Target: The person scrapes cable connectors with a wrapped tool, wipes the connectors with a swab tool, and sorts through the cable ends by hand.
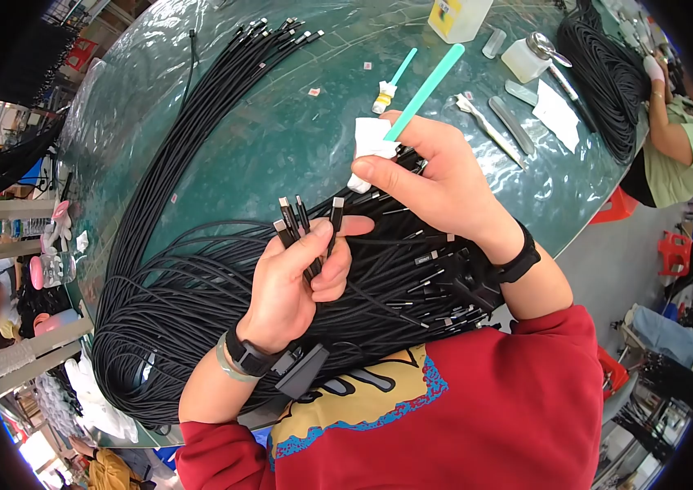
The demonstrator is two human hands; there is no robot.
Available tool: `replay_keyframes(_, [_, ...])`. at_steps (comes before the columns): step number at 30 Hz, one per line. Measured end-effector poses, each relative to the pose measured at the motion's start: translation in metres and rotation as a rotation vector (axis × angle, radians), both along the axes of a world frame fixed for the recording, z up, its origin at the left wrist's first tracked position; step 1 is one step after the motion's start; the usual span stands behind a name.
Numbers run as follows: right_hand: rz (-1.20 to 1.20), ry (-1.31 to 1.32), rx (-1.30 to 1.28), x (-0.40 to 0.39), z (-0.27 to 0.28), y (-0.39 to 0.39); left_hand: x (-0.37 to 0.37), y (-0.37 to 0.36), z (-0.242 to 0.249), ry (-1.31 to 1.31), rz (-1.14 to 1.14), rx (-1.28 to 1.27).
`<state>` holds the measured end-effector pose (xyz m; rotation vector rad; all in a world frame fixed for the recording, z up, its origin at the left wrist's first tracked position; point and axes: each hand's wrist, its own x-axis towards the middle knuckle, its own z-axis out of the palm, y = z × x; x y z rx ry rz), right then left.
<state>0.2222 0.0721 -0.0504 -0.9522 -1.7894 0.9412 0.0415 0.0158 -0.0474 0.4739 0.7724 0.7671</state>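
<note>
My left hand [301, 265] is closed around several black cable ends, whose metal connectors [337, 203] point up past the fingers. To its right, my right hand [428, 167] pinches a green stick [428, 88] with a white cloth [372, 137] wrapped at its lower end. The cloth is a short way above and right of the held connectors, apart from them. Beneath both hands lies a large pile of black cables [199, 278] with many loose connector ends. A second bundle of cables [175, 147] runs up the left side of the green table [281, 147].
At the back stand a plastic bottle [459, 20] and a jar with a metal lid [526, 59]. Near them lie tweezers [489, 131], a smaller green stick [403, 67] and white paper [556, 116]. Another cable coil [603, 77] and a co-worker [677, 151] are at the right.
</note>
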Motion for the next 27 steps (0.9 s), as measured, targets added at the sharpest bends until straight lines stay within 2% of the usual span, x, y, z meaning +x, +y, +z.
replay_keyframes(5, [-0.052, 0.119, -0.174, -0.002, 0.007, -0.006, 0.005, 0.000, 0.000, 0.153, 0.162, 0.025])
replay_keyframes(9, [-0.023, 0.052, -0.032, -0.011, 0.006, -0.012, 0.005, -0.001, -0.003, 0.219, 0.193, 0.035])
replay_keyframes(12, [0.009, -0.158, 0.343, -0.017, -0.005, -0.010, 0.005, -0.002, -0.005, 0.245, 0.176, 0.038])
replay_keyframes(16, [-0.118, -0.207, 0.365, -0.012, 0.000, -0.006, 0.006, -0.002, -0.004, 0.275, 0.170, 0.035])
replay_keyframes(21, [-0.001, -0.156, 0.316, -0.016, -0.001, -0.010, 0.007, -0.001, -0.003, 0.278, 0.167, 0.020])
replay_keyframes(24, [-0.048, -0.067, 0.058, -0.007, 0.000, -0.002, 0.007, 0.000, -0.001, 0.282, 0.161, 0.018])
replay_keyframes(27, [0.012, -0.069, 0.102, -0.013, -0.003, 0.000, 0.007, 0.000, -0.001, 0.299, 0.145, 0.016])
